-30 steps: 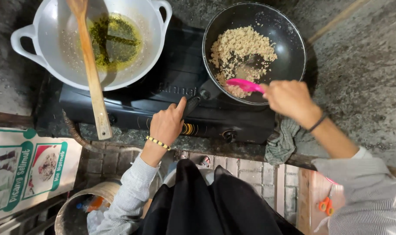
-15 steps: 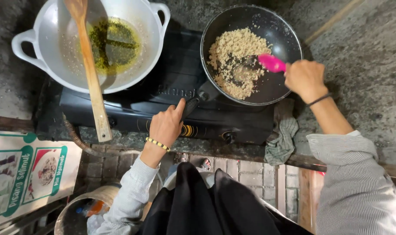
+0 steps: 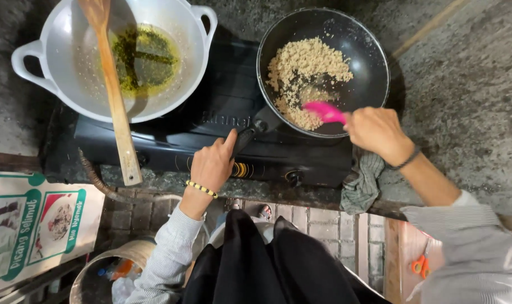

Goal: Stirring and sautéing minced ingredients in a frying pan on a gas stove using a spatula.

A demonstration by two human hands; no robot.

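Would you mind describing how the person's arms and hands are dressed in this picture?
Both arms wear long, pale grey sleeves with fine stripes. The left hand has its sleeve ending at the wrist, where a beaded bracelet of yellow and dark beads sits. The right hand has a thin dark band at the wrist. The fingers are bare, without gloves.

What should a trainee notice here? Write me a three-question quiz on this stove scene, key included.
1. True or false: the left hand grips the handle of the black pan.
2. What does the right hand hold? A) wooden spoon B) pink spatula C) grey cloth
3. Fill in: the wooden spoon rests in the ____ wok, on the two-burner stove.

Key
1. True.
2. B: the pink spatula, its blade in the crumbly beige food.
3. White: the white wok, which holds greenish oil.
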